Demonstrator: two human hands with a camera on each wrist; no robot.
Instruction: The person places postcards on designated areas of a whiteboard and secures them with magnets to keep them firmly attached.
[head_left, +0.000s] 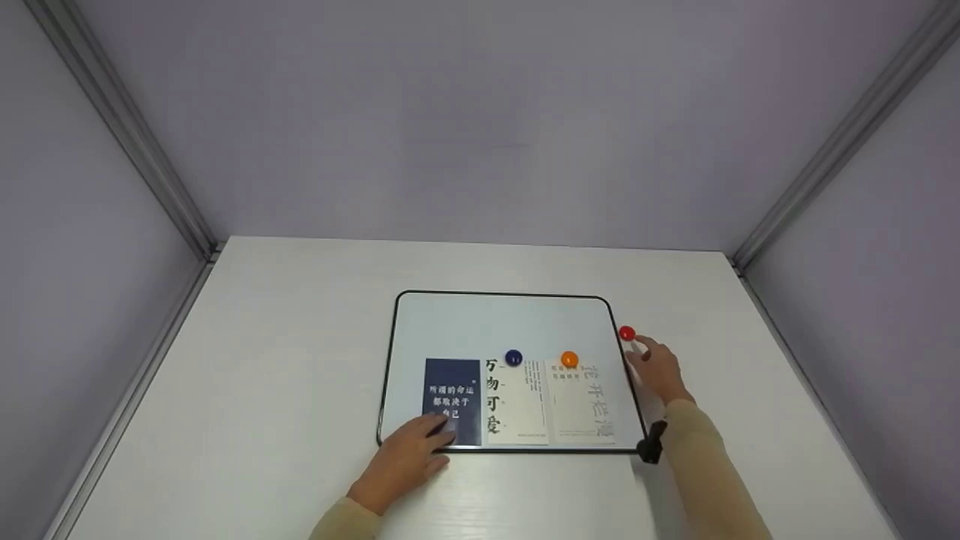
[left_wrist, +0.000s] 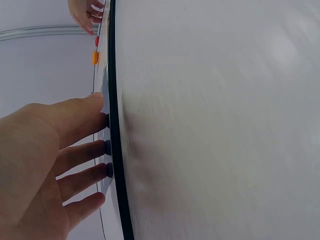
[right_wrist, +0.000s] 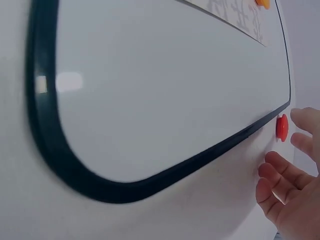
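I am resting my left hand [head_left: 409, 457] flat on the dark blue card [head_left: 453, 400] on the black-framed whiteboard [head_left: 510, 322], my right hand [head_left: 658, 369] reaching the round red magnet [head_left: 627, 333].

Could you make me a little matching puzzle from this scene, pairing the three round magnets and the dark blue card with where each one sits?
Things:
1. red magnet
2. orange magnet
3. blue magnet
4. dark blue card

Places:
A. under the left hand, at the whiteboard's near left corner
B. on the table, just outside the board's right edge, by the right hand
C. at the top of the rightmost pale card
D. at the top of the middle card

Pairs: 1-B, 2-C, 3-D, 4-A
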